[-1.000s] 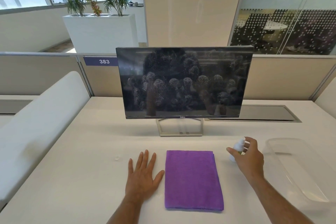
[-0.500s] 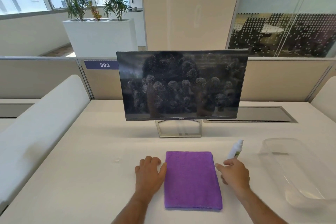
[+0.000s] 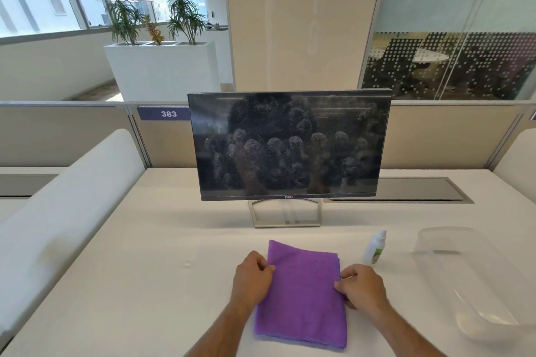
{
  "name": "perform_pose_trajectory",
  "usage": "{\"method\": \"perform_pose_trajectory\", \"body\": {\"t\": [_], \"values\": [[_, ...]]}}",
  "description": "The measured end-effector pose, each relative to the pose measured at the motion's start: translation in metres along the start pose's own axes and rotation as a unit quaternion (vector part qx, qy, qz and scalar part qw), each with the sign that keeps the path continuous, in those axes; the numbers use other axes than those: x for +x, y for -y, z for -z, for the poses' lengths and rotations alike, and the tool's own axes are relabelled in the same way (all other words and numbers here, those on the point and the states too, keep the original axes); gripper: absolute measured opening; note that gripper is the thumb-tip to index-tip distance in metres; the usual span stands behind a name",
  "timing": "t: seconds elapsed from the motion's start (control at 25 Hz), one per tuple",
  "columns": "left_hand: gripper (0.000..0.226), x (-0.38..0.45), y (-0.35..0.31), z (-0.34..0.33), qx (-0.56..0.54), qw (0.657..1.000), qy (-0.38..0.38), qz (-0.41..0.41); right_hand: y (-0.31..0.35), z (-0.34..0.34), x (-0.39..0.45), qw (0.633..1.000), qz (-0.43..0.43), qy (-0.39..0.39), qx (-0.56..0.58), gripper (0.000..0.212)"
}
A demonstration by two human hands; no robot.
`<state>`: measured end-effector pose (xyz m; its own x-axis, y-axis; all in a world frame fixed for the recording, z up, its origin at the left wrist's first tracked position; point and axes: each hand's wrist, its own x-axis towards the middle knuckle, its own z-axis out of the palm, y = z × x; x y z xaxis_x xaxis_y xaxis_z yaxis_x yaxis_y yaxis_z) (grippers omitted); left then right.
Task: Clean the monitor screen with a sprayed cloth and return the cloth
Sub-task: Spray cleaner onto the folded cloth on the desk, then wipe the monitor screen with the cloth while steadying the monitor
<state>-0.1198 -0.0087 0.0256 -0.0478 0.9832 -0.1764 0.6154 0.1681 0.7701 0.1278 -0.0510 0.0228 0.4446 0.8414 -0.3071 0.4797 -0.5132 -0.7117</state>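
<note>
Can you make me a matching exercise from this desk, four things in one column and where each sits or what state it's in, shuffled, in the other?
1. purple microfibre cloth
2. small white spray bottle
3. clear plastic tub
4. black flat monitor screen

A. empty, far right on the desk
B. speckled with spray marks
C. gripped at both side edges
D. upright, untouched, right of the cloth

Pairs: 1-C, 2-D, 3-A, 4-B

Clear plastic tub [image 3: 464, 275] on the white bench [image 3: 130, 284], potted plants [image 3: 153, 20] in a white planter [image 3: 162, 69] beyond the partition [image 3: 72, 136].
</note>
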Motion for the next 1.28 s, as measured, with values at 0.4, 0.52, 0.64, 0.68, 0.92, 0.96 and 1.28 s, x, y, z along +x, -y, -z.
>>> {"method": "perform_pose_trajectory", "body": {"t": [0.4,0.52,0.64,0.68,0.92,0.96,1.28], "values": [[0.023,0.003,-0.104,0.063,0.093,0.947,0.182,-0.249,0.051,0.028,-0.021,0.942,0.274,0.078,0.180,0.058],[0.028,0.000,-0.138,0.084,0.163,0.892,0.269,-0.325,0.080,0.039,-0.025,0.916,0.212,0.224,0.255,0.108],[0.028,-0.005,-0.165,0.094,0.212,0.852,0.322,-0.356,0.096,0.042,-0.031,0.864,0.108,0.360,0.334,0.113],[0.027,-0.006,-0.171,0.095,0.217,0.845,0.330,-0.361,0.097,0.038,-0.033,0.846,0.069,0.380,0.367,0.108],[0.021,-0.001,-0.185,0.091,0.189,0.875,0.280,-0.346,0.090,-0.002,-0.050,0.742,0.035,0.302,0.597,0.069],[0.022,0.000,-0.184,0.089,0.186,0.880,0.273,-0.341,0.090,-0.006,-0.053,0.721,0.042,0.294,0.626,0.071],[0.036,0.009,-0.176,0.083,0.166,0.909,0.188,-0.333,0.086,-0.011,-0.061,0.651,0.063,0.312,0.689,0.089]]}}
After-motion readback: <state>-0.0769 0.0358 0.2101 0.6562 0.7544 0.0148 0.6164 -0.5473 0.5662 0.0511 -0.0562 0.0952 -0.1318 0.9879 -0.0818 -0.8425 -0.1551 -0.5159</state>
